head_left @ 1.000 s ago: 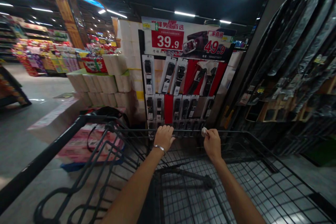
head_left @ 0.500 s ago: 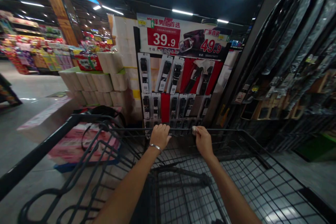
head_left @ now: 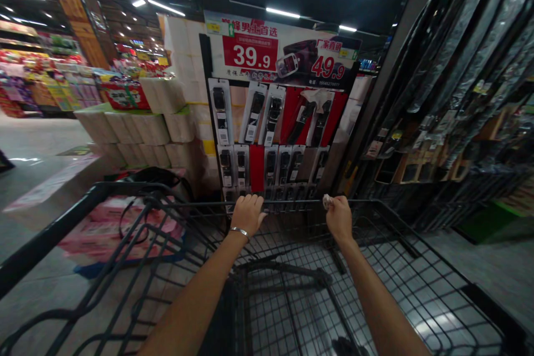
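Note:
A black wire shopping cart (head_left: 292, 278) fills the lower view. My left hand (head_left: 248, 214), with a silver bracelet on the wrist, is closed over the cart's far top rail. Further right along the same rail, my right hand (head_left: 340, 219) is closed on a crumpled white tissue (head_left: 327, 201), which pokes out past the fingers at the rail. Whether it is paper or cloth is hard to tell. Both forearms reach across the basket.
Behind the rail stands a rack of packaged belts (head_left: 273, 114) under a price sign (head_left: 283, 55). Stacked paper rolls (head_left: 148, 128) and pink packs (head_left: 100, 233) are on the left. Plastic-wrapped black goods (head_left: 454, 67) hang at the right, beside a green box (head_left: 492, 219).
My right hand has slid right along the rail with the tissue, further from my left hand. My left hand keeps its hold on the rail. The view has shifted slightly.

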Demonstrator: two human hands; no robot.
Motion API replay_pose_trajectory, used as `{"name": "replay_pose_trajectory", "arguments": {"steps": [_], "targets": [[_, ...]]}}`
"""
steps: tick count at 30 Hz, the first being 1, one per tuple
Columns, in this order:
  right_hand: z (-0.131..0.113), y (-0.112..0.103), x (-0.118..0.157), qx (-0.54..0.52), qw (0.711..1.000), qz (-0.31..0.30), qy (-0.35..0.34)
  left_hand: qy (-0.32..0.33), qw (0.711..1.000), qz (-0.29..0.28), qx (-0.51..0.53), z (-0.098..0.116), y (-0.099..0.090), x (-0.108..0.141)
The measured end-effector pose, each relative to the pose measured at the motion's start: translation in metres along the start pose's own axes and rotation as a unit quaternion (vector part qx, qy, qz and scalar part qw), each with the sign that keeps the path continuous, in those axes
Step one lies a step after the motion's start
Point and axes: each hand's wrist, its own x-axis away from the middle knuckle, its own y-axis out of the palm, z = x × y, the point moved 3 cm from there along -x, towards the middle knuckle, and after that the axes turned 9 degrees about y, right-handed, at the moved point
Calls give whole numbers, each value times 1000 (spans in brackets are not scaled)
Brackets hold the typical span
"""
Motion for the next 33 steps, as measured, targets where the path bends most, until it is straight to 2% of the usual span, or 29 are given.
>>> {"name": "replay_pose_trajectory", "arguments": {"steps": [6, 10, 14, 18, 22, 29, 33], "targets": [[35, -22, -14, 39, 993, 92, 58, -5, 1000, -1, 2, 0, -1, -1], [43, -13, -14, -19, 997, 66, 26, -6, 1000, 0, 1, 1, -1, -2], [39, -4, -11, -76, 995, 56, 19, -8, 1000, 4, -4, 1, -2, -2], [20, 1, -9, -97, 995, 14, 3, -9, 1000, 7, 0, 1, -1, -2], [-10, 8, -3, -98, 994, -41, -34, -10, 1000, 7, 9, 2, -1, -2], [-66, 26, 21, -115, 980, -129, -97, -14, 999, 11, 28, 1, -1, -3], [-86, 32, 32, -106, 974, -153, -126, -12, 1000, 5, 13, 2, 0, -3]]}}
